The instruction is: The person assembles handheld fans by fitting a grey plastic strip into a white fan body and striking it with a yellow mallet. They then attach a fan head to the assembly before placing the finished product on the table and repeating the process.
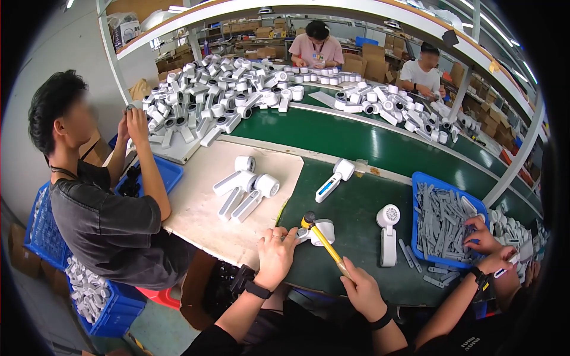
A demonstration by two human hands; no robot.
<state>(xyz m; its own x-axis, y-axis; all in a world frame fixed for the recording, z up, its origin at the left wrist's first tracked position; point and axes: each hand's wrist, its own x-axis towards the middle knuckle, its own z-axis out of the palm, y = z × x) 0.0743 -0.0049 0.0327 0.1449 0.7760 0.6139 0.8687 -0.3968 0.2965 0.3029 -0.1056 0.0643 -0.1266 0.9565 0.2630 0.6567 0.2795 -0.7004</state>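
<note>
My left hand (276, 255) grips the handle end of a white handheld device (324, 232) with a rounded head, lying on the green table mat. Much of its handle is hidden under my fingers. In my right hand (363, 292) is a hammer (325, 244) with a yellow handle; its dark head is over the device, close to my left fingertips. Whether the hammer touches the device, I cannot tell. Beyond lies another device (335, 180) with a blue strip in its handle. To the right is one with a perforated round face (388, 228).
Several devices (246, 187) lie on the beige sheet (196, 210). Right, a blue bin (423, 252) holds grey strips, with a co-worker's hands (484, 238) beside it. A seated person (107, 184) works at left. Device piles (208, 95) stand beyond, along a green conveyor (279, 127).
</note>
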